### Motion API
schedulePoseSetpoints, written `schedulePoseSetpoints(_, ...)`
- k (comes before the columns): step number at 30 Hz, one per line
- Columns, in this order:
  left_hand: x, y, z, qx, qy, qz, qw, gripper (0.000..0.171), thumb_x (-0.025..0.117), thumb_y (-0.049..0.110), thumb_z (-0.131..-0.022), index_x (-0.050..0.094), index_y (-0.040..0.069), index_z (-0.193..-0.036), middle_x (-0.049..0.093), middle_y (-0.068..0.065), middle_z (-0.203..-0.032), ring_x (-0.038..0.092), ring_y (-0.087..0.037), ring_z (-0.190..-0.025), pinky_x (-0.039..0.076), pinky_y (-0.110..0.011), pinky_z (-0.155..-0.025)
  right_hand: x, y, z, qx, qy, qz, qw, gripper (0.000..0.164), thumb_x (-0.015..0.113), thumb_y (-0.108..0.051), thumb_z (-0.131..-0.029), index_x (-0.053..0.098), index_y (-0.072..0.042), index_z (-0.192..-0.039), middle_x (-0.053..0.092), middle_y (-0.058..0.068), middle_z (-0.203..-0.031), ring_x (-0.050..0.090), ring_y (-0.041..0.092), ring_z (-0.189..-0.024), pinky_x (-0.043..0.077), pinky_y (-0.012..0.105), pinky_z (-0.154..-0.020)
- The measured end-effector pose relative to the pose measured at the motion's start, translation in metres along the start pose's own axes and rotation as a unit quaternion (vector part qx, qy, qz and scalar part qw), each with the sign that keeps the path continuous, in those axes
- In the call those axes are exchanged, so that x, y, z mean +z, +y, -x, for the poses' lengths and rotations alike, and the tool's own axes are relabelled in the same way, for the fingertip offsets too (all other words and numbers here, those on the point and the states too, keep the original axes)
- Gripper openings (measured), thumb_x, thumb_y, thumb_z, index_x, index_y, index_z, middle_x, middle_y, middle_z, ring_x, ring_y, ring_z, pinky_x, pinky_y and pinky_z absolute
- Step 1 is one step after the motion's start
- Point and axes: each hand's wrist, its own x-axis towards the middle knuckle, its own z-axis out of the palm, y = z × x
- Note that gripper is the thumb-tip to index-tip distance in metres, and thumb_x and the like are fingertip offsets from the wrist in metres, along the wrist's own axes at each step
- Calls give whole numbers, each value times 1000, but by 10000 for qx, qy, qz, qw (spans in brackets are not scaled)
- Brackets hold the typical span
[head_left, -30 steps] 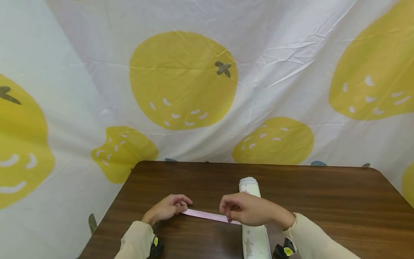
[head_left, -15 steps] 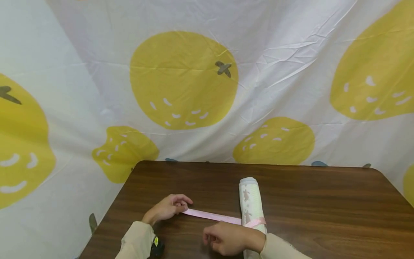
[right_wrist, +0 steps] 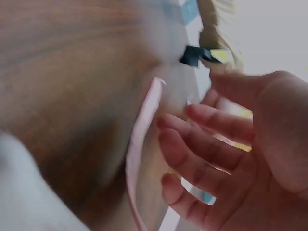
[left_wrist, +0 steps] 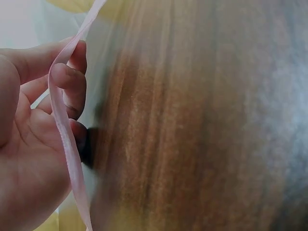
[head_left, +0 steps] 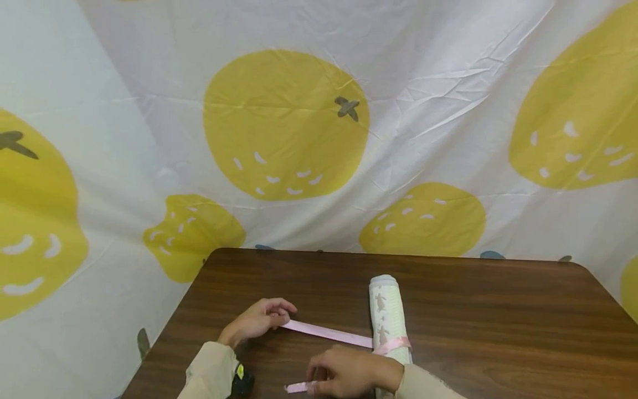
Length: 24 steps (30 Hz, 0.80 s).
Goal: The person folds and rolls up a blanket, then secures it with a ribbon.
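Observation:
A rolled-up white cloth [head_left: 389, 311] with brown printed figures lies on the table, a pink ribbon [head_left: 394, 345] crossing over its top. To the left of the roll, one length of ribbon stretches to my left hand [head_left: 257, 319], which pinches it between thumb and finger. The left wrist view shows the ribbon [left_wrist: 61, 109] running past the palm. My right hand [head_left: 349, 370] is just left of the roll's near part, fingers loosely bent. Beside them, the ribbon's other end [right_wrist: 144, 120] lies loose in the right wrist view, apart from the fingertips.
The dark wood-grain table [head_left: 498, 310] has rounded far corners. Behind it hangs a white cloth backdrop [head_left: 423, 83] printed with yellow fruit. A black strap piece [head_left: 242, 382] sits at my left wrist.
My right hand has come off the roll, moving left and toward me, and the ribbon's other end now shows loose beside it. My left hand stays in place, pinching the ribbon.

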Motion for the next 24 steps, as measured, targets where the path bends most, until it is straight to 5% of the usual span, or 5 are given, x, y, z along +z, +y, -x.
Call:
schedulePoseSetpoints(8,-2,9,2,126,-53,37,9999,25,63,12,-96,64,3,-120,68,-7,-95,60,-16,-84,50,-31,-75,-27,10,-3,614,1353,-948,9844,13,62,-14,-95,69,-7,-104,68,-3,-80,55,-1,-64,48,19,-59)
schedulePoseSetpoints(14,-4,27,5,153,-110,452,9988,31,62,13,-97,60,0,-126,67,-5,-96,61,-16,-86,53,-33,-82,-38,16,-13,986,1570,-2072,9606,28,54,-9,-99,59,0,-126,71,14,-86,59,18,-58,46,25,-51)
schedulePoseSetpoints(19,-4,52,6,385,-177,666,9969,32,64,16,-96,60,3,-125,68,-6,-100,61,-12,-83,52,-32,-86,-42,12,-18,1165,1624,-3030,9318,34,47,-21,-105,55,-3,-132,71,14,-82,55,16,-53,40,26,-47)
schedulePoseSetpoints(24,-1,72,9,581,-430,940,9929,34,65,18,-96,59,4,-126,69,-6,-101,46,-5,-53,42,-21,-54,-46,6,-18,1136,1699,-3335,9203,33,47,-29,-106,64,-1,-105,70,13,-79,57,14,-52,47,28,-51)
